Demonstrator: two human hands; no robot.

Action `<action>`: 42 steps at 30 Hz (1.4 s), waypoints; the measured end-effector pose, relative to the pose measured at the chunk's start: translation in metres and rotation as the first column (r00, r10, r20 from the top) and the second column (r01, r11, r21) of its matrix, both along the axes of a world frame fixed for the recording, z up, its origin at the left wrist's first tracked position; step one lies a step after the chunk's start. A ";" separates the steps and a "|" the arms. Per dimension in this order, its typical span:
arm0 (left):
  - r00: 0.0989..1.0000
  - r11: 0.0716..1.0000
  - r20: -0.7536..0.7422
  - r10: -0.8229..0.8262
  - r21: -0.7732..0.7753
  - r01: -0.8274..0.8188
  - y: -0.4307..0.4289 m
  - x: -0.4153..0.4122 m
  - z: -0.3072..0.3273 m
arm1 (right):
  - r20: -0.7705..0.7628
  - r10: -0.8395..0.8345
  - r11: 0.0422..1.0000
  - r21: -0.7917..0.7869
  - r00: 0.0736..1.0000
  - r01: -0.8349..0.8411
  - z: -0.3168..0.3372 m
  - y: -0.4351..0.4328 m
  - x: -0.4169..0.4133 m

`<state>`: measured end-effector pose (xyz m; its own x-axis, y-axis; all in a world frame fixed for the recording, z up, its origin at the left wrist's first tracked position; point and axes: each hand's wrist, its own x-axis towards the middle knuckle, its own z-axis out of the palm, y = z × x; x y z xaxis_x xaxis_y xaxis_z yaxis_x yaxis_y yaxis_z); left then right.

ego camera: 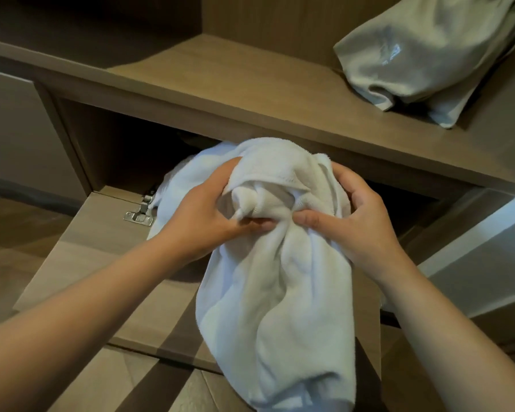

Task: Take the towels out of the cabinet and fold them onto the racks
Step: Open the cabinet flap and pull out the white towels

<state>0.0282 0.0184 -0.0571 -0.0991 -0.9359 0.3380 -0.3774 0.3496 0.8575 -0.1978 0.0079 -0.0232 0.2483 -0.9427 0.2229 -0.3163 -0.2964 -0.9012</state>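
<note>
My left hand (201, 217) and right hand (361, 224) both curl tight into one bunched white towel (277, 286), gripping it just in front of the open cabinet (107, 150), its lower end hanging down. One grey bag (428, 58) lies on the shelf (220, 75) above.

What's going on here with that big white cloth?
A person grips a bunched white towel with the left hand and right hand, in front of a low cabinet whose door stands open. Most of the towel hangs down; part reaches back inside. It is not folded yet. A grey cloth bag sits on the shelf above.
</note>
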 end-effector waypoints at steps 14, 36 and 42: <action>0.999 0.998 -0.014 0.034 -0.055 -0.034 0.054 -0.016 0.072 | 0.034 -0.049 0.992 -0.112 0.998 0.053 0.072 0.063 -0.019; 0.966 0.979 0.221 -0.133 -0.123 0.163 0.001 -0.015 0.106 | 0.079 0.154 0.988 -0.038 0.985 -0.152 0.107 0.039 -0.028; 1.000 0.997 0.002 -0.022 -0.071 0.022 -0.005 -0.032 0.084 | 0.059 0.108 0.993 -0.051 0.992 -0.105 0.101 0.026 -0.027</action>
<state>-0.0033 0.0131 0.0264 -0.1192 -0.9073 0.4031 -0.3698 0.4174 0.8301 -0.2251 0.0341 0.0783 0.3309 -0.8997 0.2848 -0.2252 -0.3684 -0.9020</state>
